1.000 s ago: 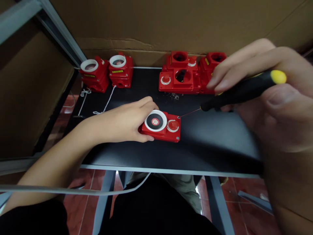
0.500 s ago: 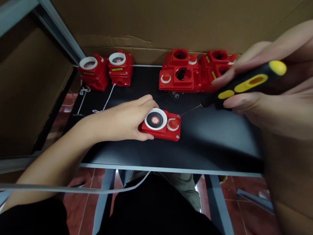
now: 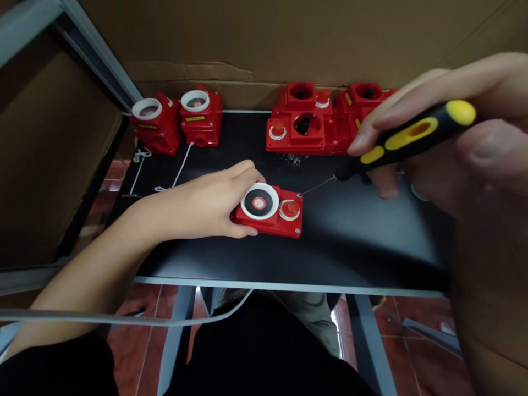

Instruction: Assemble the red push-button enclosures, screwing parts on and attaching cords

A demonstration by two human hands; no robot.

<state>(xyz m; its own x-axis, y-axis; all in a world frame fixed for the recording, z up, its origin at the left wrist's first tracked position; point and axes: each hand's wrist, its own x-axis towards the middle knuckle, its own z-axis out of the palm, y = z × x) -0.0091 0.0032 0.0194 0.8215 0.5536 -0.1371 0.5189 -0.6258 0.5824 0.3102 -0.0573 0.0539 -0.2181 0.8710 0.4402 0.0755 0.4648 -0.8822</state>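
A flat red device cover point(image 3: 270, 214) with a white-ringed black disc and a red button lies on the black table point(image 3: 350, 247). My left hand point(image 3: 210, 203) grips its left end, fingers wrapped over the edge. My right hand point(image 3: 454, 137) is closed round a black and yellow screwdriver point(image 3: 404, 140). The thin shaft slants down to the left, and its tip sits on the screw at the cover's far right corner.
Two red boxes with white rings point(image 3: 175, 121) stand at the back left, with a white string point(image 3: 181, 165) trailing from them. A cluster of open red housings point(image 3: 313, 124) sits at the back middle against a cardboard wall point(image 3: 264, 44). Small debris lies before them.
The screwdriver handle has turned in my right hand, bringing its yellow grips into view, while its tip stays on the same corner screw. My left hand and the cover have hardly moved.
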